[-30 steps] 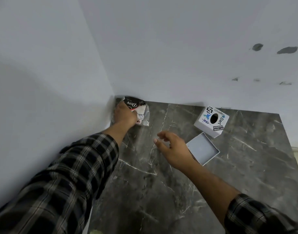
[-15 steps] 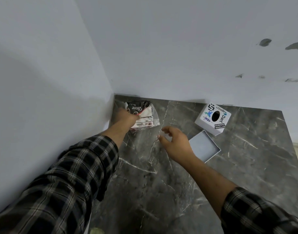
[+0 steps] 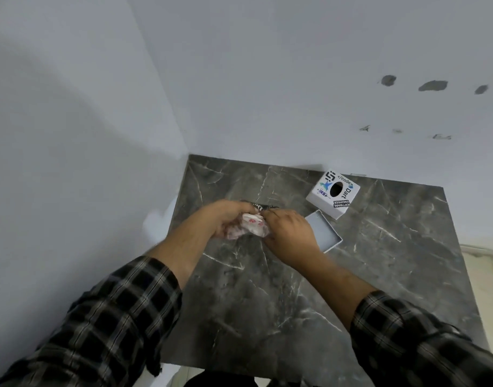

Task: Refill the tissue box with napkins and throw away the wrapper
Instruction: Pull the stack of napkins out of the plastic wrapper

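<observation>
- The napkin pack (image 3: 253,223), white with red print and a dark top end, is held above the dark marble table (image 3: 267,303), between both hands.
- The left hand (image 3: 225,219) has its fingers curled tight around the pack's left side.
- The right hand (image 3: 291,233) pinches the pack's right end, fingers closed on the wrapper.
- Just right of the right-hand fingers lies a shallow grey tray (image 3: 326,233), open side up.
- Beyond the tray sits the white tissue box (image 3: 333,194) with stickers and an oval hole, near the wall (image 3: 267,79).
</observation>
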